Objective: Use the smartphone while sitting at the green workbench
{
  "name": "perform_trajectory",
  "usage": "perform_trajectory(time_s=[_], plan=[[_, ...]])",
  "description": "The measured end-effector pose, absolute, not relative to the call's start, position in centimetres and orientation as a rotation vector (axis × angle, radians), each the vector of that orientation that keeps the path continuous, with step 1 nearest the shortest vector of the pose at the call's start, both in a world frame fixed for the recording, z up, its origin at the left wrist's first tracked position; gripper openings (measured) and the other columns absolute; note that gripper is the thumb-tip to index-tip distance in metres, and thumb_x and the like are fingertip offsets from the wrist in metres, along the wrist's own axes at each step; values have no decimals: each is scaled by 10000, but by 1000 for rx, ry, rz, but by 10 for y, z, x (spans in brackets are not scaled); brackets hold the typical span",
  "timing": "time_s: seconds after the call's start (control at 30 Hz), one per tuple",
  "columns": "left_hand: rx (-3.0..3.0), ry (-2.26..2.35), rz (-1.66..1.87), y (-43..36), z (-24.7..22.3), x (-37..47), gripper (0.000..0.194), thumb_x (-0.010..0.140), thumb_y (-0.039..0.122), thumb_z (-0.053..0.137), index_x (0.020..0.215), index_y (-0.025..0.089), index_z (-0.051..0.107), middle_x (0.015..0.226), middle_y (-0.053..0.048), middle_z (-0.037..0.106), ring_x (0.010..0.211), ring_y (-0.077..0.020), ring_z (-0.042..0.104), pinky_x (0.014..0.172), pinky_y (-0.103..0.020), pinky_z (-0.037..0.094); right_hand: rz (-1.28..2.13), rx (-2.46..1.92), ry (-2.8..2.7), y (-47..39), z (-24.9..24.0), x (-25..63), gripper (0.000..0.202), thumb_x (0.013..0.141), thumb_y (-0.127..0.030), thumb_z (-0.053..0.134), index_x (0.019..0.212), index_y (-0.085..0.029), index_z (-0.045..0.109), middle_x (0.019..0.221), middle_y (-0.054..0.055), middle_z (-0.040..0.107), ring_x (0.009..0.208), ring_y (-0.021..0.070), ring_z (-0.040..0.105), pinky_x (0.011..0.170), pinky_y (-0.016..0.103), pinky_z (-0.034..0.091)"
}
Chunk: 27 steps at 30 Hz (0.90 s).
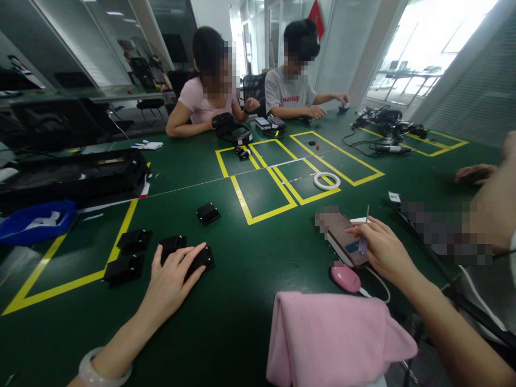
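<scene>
Work barely begun: left hand [171, 282] flat, fingers spread, on small black plastic block [197, 259] at lower left, right hand [385, 250] pinching thin blue-handled screwdriver [364, 236] at centre right, similar black blocks [129, 255] untouched.

green table [242, 322], pink cloth [330, 338], yellow tape [242, 201]

My left hand [174, 274] lies flat on a small black rectangular plastic block [200, 259] on the green table [242, 301]; my right hand [382, 248] pinches a thin blue-handled screwdriver [364, 236] over a phone [342, 236], beside a pink oval mouse [345, 279].
</scene>
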State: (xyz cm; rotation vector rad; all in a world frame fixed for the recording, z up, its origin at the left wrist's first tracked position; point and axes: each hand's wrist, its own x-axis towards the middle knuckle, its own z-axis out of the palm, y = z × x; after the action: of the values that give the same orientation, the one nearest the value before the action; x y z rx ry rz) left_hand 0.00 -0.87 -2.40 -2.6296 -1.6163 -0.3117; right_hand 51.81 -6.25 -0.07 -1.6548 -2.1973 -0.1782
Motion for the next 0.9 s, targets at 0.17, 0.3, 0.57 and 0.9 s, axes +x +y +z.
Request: perform_trajectory(time_s=[0.17, 0.3, 0.57, 0.9], plan=[[-2620, -1612, -314, -9, -23, 2, 580, 984, 530, 376, 1477, 224, 401, 1300, -122, 605, 1251, -335, 553, 1178, -699, 108, -145, -1672, -2207, -53, -5, 519, 394, 797, -32, 428, 1125, -214, 547, 1157, 80, 708, 1273, 262, 568, 1123, 530, 394], [-2627, -1612, -325, -10, -21, 3, 578, 986, 535, 365, 1475, 230, 404, 1300, -120, 607, 1254, -334, 552, 1177, -697, 119, -149, -1641, -2191, -42, 2, 518, 361, 778, 3, 408, 1036, -216, 533, 1219, 85, 690, 1277, 259, 562, 1122, 522, 397], [-2630, -1621, -314, -10, -20, 3, 575, 984, 523, 378, 1475, 224, 404, 1291, -118, 613, 1246, -328, 559, 1179, -694, 114, -109, -1543, -2365, 8, 9, 510, 232, 861, -72, 441, 1010, -213, 551, 1196, 112, 700, 1244, 284, 578, 1035, 482, 474], [-2632, -1618, -332, -10, -21, 3, 568, 986, 524, 378, 1471, 230, 409, 1293, -111, 616, 1228, -316, 572, 1190, -675, 98, -231, -1549, -2376, -17, 12, 519, 319, 799, -53, 459, 1050, -193, 597, 1112, 108, 718, 1103, 286, 644, 1077, 512, 439]])
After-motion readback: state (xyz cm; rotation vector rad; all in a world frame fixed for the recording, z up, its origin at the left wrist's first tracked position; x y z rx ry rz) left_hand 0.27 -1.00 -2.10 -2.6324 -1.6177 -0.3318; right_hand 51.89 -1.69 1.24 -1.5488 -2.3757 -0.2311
